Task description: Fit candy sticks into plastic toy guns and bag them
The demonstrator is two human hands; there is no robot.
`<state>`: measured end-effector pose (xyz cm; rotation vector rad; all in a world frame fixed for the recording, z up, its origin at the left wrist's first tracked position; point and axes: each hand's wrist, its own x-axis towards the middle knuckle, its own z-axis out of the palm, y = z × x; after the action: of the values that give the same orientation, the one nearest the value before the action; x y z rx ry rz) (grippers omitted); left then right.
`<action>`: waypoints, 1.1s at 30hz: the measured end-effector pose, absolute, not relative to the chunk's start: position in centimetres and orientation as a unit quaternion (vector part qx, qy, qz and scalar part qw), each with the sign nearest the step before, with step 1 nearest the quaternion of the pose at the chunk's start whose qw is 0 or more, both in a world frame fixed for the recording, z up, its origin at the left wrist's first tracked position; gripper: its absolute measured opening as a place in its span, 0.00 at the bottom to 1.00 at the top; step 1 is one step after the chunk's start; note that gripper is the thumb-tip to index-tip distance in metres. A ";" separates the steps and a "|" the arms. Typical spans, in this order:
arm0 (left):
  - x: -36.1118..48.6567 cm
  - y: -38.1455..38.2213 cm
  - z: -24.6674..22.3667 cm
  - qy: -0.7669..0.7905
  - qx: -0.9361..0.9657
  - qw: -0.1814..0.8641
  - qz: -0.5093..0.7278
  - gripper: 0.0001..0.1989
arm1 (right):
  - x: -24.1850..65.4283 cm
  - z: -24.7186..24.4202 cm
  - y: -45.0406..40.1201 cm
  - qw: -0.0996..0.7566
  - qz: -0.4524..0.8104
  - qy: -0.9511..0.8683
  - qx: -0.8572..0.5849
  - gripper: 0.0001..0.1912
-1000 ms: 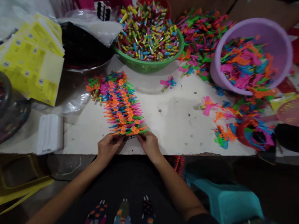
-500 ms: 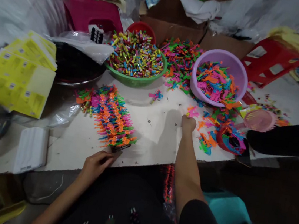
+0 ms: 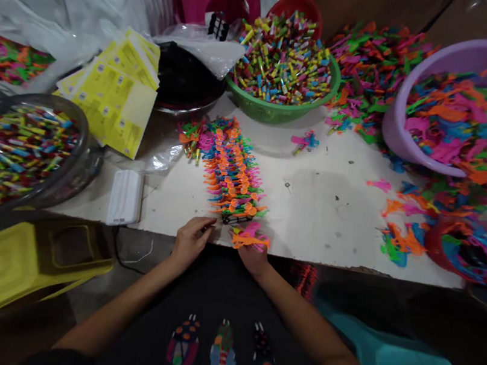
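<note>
A long row of small bright plastic toys [image 3: 230,168] lies on the white table [image 3: 322,206], running from the middle back toward me. My left hand [image 3: 189,240] rests at the near end of the row, fingertips touching a dark strip there. My right hand [image 3: 253,251] is at the table's front edge, closed on an orange and a pink toy piece [image 3: 250,237] just right of the row's end.
A green basin [image 3: 277,109] of coloured tubes and a purple basin [image 3: 461,99] of plastic pieces stand at the back. Loose pieces lie at the right [image 3: 400,236]. Yellow cards [image 3: 115,90], a glass bowl [image 3: 15,148] and a white block [image 3: 125,196] sit left. A yellow stool [image 3: 21,262] is below.
My right hand reached out to the loose pieces at the right, then came back to the row's near end holding toy pieces. My left hand stayed by the row's end.
</note>
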<state>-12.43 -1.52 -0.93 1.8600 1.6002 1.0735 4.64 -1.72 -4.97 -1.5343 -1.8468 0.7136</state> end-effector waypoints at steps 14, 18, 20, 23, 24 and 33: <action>-12.1 -1.1 -2.9 0.545 0.683 0.241 0.422 0.10 | 3.9 -6.2 0.2 0.306 0.189 -0.751 -0.554 0.15; -12.4 -1.0 -3.4 0.569 0.673 0.220 0.418 0.13 | 3.7 -5.4 0.6 0.306 0.180 -0.746 -0.563 0.17; -12.5 -0.9 -3.7 0.566 0.677 0.211 0.420 0.13 | 3.4 -5.1 0.7 0.302 0.177 -0.741 -0.573 0.19; -12.5 -0.9 -3.9 0.561 0.680 0.210 0.423 0.13 | 3.1 -4.9 0.6 0.291 0.167 -0.725 -0.601 0.22; -12.5 -0.9 -3.9 0.561 0.679 0.212 0.424 0.13 | 3.1 -4.8 0.6 0.289 0.161 -0.724 -0.606 0.22; -12.3 -0.9 -3.7 0.567 0.657 0.254 0.427 0.12 | 2.6 -4.7 0.9 0.275 0.108 -0.734 -0.611 0.24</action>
<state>-12.35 -0.93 -3.71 1.7853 1.5409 1.1602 2.57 0.92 -4.68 -1.6428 -1.9745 0.2903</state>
